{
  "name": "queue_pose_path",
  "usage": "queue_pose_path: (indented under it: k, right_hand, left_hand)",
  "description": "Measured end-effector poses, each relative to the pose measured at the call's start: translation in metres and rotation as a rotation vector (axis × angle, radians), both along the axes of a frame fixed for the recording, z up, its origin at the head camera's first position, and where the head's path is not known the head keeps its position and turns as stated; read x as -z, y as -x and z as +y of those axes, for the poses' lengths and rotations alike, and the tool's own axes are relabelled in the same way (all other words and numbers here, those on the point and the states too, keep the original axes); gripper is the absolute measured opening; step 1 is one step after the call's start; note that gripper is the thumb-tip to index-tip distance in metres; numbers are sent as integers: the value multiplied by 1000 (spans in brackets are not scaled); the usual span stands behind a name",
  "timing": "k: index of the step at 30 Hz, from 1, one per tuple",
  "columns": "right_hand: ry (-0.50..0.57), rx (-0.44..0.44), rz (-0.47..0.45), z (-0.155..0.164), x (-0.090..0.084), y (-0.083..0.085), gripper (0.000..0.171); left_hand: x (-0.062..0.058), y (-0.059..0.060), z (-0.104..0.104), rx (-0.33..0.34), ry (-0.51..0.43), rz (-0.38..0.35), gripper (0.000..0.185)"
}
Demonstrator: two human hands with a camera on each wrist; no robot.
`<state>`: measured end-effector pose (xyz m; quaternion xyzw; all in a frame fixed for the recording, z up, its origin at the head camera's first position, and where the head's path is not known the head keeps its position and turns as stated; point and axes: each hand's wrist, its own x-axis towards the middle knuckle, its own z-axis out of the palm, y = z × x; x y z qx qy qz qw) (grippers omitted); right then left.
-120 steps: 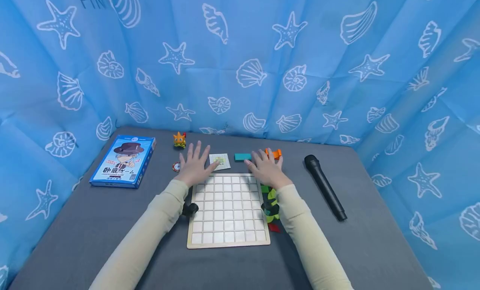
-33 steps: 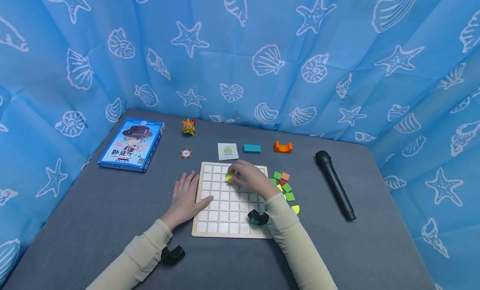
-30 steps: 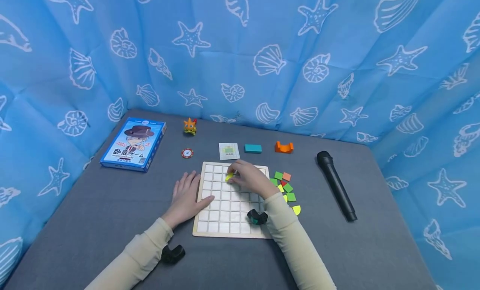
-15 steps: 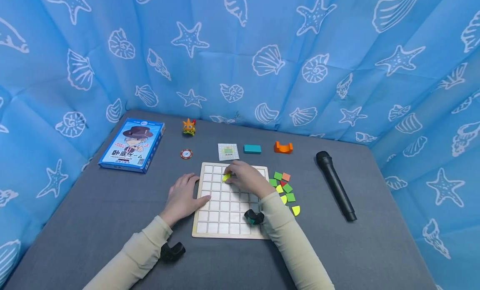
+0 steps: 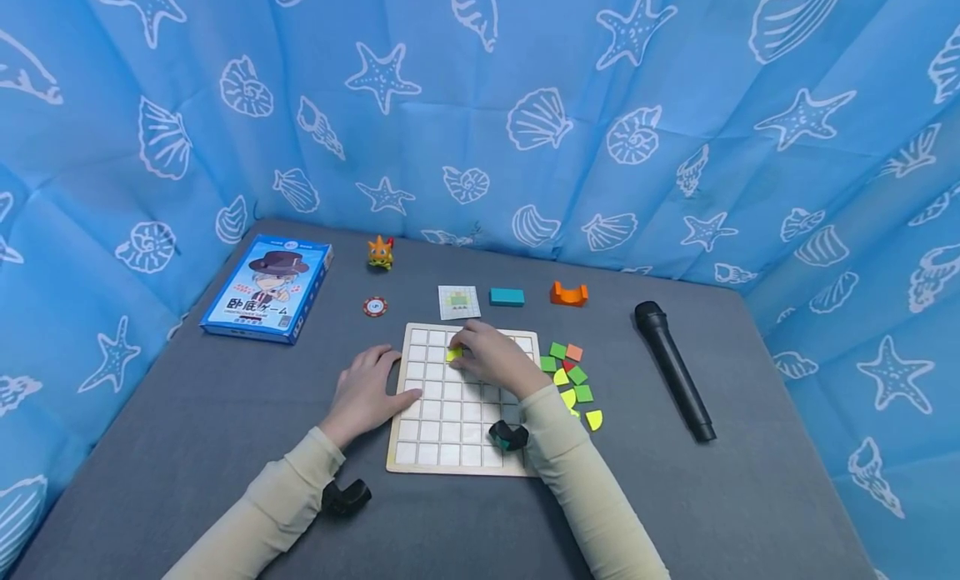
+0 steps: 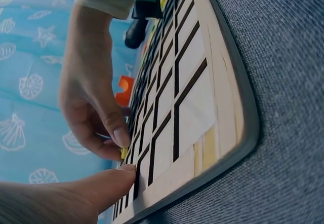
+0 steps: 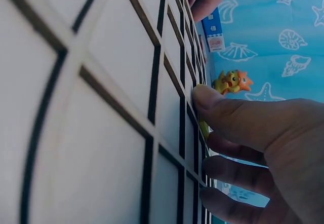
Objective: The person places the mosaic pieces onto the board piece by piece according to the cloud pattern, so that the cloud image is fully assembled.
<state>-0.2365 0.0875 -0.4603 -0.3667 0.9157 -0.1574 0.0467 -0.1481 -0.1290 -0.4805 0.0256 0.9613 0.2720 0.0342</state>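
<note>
The right hand (image 5: 491,362) pinches a flat yellow-green tile (image 5: 453,354) over the wooden grid board (image 5: 420,462), near its far edge. Best lower it square into one white cell. The left hand (image 5: 366,392) rests flat, fingers relaxed, steadying the board's left edge on the grey fabric worktop (image 5: 187,447).

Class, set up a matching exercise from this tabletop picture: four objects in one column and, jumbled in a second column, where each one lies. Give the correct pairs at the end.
Things:
1. blue game box
2. black microphone
3. yellow tile
4. loose coloured tiles

Places:
A. on the table just right of the grid board
B. far left of the table
C. pinched by the right hand over the board's upper rows
D. right side of the table, lying lengthwise

Pairs: 1-B, 2-D, 3-C, 4-A
</note>
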Motion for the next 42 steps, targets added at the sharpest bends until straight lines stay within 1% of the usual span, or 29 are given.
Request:
queue_pose_path:
  k: [7,14,21,24,27,31,35,38,42]
  right_hand:
    - [8,5,-1,1,0,-2,23]
    - [-6,10,24,1,1,-3,22]
    - [-15,16,47,1,0,-4,22]
    - [-22,15,39,1,0,-4,22]
    - [-22,14,11,2,-1,-3,25]
    - [9,49,-44,6,-11,-3,32]
    - [22,96,-54,17,-29,-4,35]
    - [16,113,-52,33,-41,-5,36]
    - [-3,173,-76,63,-51,-4,38]
  left_hand:
    - [0,0,-1,20,-3,-1,71]
    - [1,-1,-2,39,26,-20,73]
    - [2,-2,-3,45,23,-25,73]
    - [3,-2,-4,48,28,-24,73]
    - [4,-2,-4,55,41,-18,72]
    - [7,-2,-5,63,47,-9,73]
    - [6,-3,-6,70,41,-7,74]
    - [5,-3,-8,76,37,-11,74]
    - [6,-3,-9,80,44,-12,74]
